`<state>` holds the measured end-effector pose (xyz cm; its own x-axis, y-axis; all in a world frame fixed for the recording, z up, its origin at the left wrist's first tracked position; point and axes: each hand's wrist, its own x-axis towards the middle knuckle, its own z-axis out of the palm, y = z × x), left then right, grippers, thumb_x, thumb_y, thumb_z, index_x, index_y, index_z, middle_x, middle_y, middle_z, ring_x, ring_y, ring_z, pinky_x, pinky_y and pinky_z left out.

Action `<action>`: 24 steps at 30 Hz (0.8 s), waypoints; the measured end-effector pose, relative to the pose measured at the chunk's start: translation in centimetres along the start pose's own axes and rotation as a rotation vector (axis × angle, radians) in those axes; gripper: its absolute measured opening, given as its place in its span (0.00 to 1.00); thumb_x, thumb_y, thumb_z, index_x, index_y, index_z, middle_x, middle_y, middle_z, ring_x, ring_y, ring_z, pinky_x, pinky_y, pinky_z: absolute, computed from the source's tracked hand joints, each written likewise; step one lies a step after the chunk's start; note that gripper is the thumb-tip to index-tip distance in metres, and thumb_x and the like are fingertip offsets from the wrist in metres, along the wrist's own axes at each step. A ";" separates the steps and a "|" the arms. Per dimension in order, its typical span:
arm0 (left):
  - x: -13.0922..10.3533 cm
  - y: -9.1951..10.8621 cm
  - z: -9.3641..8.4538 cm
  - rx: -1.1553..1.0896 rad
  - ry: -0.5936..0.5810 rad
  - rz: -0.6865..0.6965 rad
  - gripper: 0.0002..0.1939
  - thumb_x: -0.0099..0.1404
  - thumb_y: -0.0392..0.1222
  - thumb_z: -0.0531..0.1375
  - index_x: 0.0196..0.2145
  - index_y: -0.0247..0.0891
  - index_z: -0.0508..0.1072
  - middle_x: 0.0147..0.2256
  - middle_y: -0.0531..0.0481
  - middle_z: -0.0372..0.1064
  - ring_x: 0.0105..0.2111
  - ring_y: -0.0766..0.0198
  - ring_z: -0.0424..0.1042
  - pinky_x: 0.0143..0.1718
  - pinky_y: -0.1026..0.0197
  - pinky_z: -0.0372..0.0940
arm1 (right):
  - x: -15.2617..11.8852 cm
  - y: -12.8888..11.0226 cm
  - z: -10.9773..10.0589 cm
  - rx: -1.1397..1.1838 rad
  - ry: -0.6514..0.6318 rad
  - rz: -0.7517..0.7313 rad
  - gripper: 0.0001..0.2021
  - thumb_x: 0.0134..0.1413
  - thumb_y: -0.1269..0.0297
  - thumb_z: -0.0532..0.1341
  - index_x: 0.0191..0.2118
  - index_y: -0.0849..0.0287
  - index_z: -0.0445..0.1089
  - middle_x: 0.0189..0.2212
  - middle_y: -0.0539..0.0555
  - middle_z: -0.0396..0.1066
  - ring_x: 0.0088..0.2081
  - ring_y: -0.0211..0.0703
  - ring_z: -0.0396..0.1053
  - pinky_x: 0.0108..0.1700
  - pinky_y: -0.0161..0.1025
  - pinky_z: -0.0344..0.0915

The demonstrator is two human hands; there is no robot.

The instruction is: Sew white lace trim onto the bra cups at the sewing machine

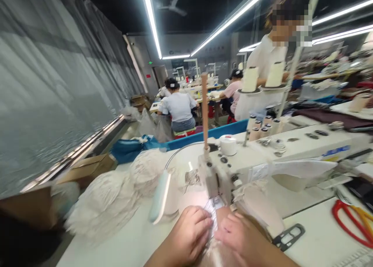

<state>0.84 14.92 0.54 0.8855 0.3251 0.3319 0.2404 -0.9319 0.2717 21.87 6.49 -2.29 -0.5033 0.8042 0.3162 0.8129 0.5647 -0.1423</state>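
Observation:
A white sewing machine (223, 170) stands in front of me, its head near the middle. Below it, a strip of white, lace-like fabric (213, 216) runs toward me between my hands. My left hand (190, 232) has its fingers curled and pressed on the strip's left edge. On the right side, my right hand (237, 234) holds the fabric with bent fingers, close to the needle area. Pale pinkish cloth lies under both hands. The needle itself is too small to tell.
White fabric heaps (107, 205) lie at left, beside a lamp (161, 197). Red-handled scissors (349, 224) and a grey metal piece (288, 238) lie at right. Thread cones (250, 79) stand behind the machine. A person in white (262, 57) stands beyond; others sit further back.

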 end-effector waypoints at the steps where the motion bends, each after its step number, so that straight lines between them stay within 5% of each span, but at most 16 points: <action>1: -0.1 0.2 -0.1 -0.011 -0.005 -0.005 0.15 0.67 0.37 0.53 0.50 0.38 0.67 0.44 0.43 0.70 0.43 0.58 0.67 0.46 0.54 0.64 | -0.4 0.0 -0.2 0.047 -0.005 -0.001 0.13 0.52 0.67 0.56 0.44 0.51 0.68 0.33 0.50 0.66 0.36 0.42 0.59 0.38 0.39 0.53; 5: -0.2 -0.2 0.3 -0.023 -0.049 -0.012 0.13 0.67 0.41 0.53 0.48 0.38 0.69 0.43 0.44 0.71 0.43 0.59 0.67 0.46 0.55 0.62 | -1.4 0.6 0.4 0.179 -0.008 0.005 0.21 0.52 0.75 0.51 0.51 0.52 0.66 0.35 0.52 0.66 0.37 0.44 0.59 0.40 0.41 0.52; 24: -0.2 -0.3 0.3 0.057 -0.166 -0.018 0.20 0.69 0.45 0.50 0.55 0.37 0.66 0.40 0.46 0.68 0.38 0.60 0.63 0.43 0.55 0.58 | -2.1 0.5 1.0 0.179 0.011 -0.007 0.21 0.58 0.77 0.47 0.52 0.52 0.65 0.32 0.50 0.64 0.32 0.41 0.56 0.34 0.39 0.48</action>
<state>0.74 15.06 0.19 0.9334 0.3148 0.1722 0.2744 -0.9355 0.2225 23.08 5.29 -3.99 -0.5049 0.7983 0.3283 0.7435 0.5955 -0.3044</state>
